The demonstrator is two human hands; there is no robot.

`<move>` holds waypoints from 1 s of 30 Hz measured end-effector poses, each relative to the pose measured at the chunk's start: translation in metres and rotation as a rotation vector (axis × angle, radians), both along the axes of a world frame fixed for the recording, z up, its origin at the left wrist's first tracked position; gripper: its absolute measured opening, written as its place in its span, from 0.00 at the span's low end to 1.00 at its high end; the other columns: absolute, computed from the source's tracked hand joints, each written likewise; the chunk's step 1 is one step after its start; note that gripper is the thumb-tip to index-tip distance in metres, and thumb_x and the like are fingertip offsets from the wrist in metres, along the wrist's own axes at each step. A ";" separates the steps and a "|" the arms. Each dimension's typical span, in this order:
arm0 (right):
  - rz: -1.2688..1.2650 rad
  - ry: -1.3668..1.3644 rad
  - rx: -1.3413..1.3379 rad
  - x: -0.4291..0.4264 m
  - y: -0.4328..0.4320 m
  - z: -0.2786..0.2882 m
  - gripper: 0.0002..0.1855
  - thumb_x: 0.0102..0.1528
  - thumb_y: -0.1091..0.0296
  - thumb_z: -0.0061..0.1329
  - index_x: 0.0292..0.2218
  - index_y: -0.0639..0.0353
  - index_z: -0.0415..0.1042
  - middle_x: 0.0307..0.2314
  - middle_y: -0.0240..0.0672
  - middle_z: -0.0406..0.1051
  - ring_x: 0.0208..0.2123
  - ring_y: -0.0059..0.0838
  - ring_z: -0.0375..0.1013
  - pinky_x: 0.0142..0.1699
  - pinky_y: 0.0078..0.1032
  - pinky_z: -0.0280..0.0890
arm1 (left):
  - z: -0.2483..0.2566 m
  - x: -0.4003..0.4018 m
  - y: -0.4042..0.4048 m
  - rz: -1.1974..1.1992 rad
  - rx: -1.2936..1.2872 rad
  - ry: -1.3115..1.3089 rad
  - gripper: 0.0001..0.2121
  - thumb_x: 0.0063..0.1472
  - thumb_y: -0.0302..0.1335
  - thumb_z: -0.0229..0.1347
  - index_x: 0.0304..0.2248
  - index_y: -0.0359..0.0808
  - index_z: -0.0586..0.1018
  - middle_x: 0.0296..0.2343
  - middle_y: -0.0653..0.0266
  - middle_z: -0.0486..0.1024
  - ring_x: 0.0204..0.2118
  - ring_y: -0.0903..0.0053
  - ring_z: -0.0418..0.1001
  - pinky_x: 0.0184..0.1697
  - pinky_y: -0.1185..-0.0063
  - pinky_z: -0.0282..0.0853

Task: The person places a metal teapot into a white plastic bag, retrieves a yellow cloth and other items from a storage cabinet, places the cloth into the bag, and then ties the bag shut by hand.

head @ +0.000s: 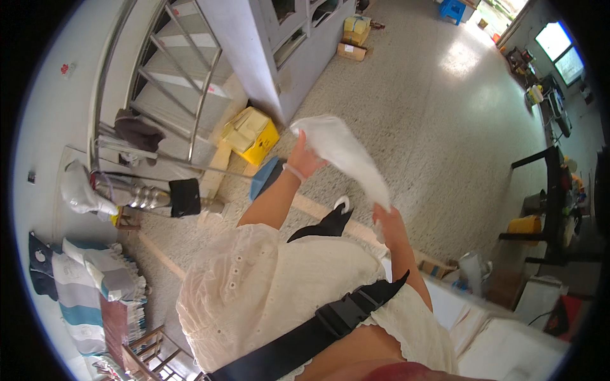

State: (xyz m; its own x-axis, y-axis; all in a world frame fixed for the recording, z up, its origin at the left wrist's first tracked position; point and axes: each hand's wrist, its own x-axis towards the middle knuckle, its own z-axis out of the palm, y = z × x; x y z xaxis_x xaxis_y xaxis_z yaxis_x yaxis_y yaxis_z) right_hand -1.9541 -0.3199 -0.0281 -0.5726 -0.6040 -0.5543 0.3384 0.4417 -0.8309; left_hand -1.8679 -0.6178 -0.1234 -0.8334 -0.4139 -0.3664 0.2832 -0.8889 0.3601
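A thin white plastic bag or sheet (pixel 345 155), blurred, stretches between my two hands above the speckled floor. My left hand (pixel 305 159) grips its upper left end, thumb raised, with a pale band around the wrist. Lower right, my right hand (pixel 388 221) is closed on the narrow opposite end. Between my arms, a black strap or cloth end (pixel 331 221) and a white ring (pixel 342 203) show just beyond my cream top.
An open yellow carton (pixel 252 135) and a blue dustpan (pixel 265 177) lie near metal-railed stairs (pixel 176 81) on the left. A dark table frame (pixel 553 200) stands right. White furniture or boxes (pixel 510 343) are at lower right, and small cartons (pixel 352 51) lie by the cabinet wall.
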 end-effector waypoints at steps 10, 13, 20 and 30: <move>0.229 -0.012 0.035 -0.187 -0.067 0.000 0.16 0.52 0.59 0.48 0.36 0.63 0.68 0.22 0.29 0.66 0.23 0.19 0.62 0.30 0.20 0.58 | 0.056 -0.266 0.048 -0.462 0.205 0.364 0.23 0.56 0.38 0.52 0.46 0.34 0.63 0.35 0.55 0.68 0.37 0.62 0.69 0.45 0.61 0.64; 0.305 0.126 0.005 -0.239 -0.093 0.020 0.18 0.49 0.60 0.50 0.38 0.65 0.67 0.24 0.30 0.67 0.26 0.22 0.65 0.31 0.25 0.60 | 0.062 -0.311 0.001 -0.407 0.140 0.164 0.09 0.53 0.23 0.55 0.33 0.33 0.70 0.20 0.63 0.67 0.22 0.72 0.68 0.36 0.68 0.69; 0.654 0.650 0.037 -0.380 -0.145 -0.020 0.13 0.49 0.66 0.46 0.35 0.62 0.66 0.27 0.47 0.70 0.31 0.47 0.70 0.35 0.38 0.62 | 0.026 -0.399 -0.072 0.053 0.293 -0.045 0.08 0.52 0.22 0.52 0.33 0.29 0.71 0.23 0.62 0.70 0.18 0.76 0.65 0.23 0.76 0.66; 1.218 1.306 -0.402 -0.568 -0.251 0.035 0.12 0.46 0.71 0.44 0.36 0.59 0.68 0.28 0.46 0.71 0.32 0.47 0.70 0.38 0.36 0.65 | 0.049 -0.475 -0.102 -0.620 -1.080 -0.938 0.14 0.52 0.27 0.53 0.38 0.31 0.71 0.25 0.61 0.73 0.19 0.74 0.69 0.23 0.78 0.66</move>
State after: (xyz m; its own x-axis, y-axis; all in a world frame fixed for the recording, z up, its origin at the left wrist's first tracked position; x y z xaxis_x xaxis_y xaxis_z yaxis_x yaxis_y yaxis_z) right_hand -2.5221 -0.5707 0.0066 0.3390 -0.9353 0.1017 -0.8579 -0.3516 -0.3747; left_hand -2.3431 -0.7199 -0.0748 -0.6193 -0.5053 -0.6010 -0.7006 0.0101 0.7135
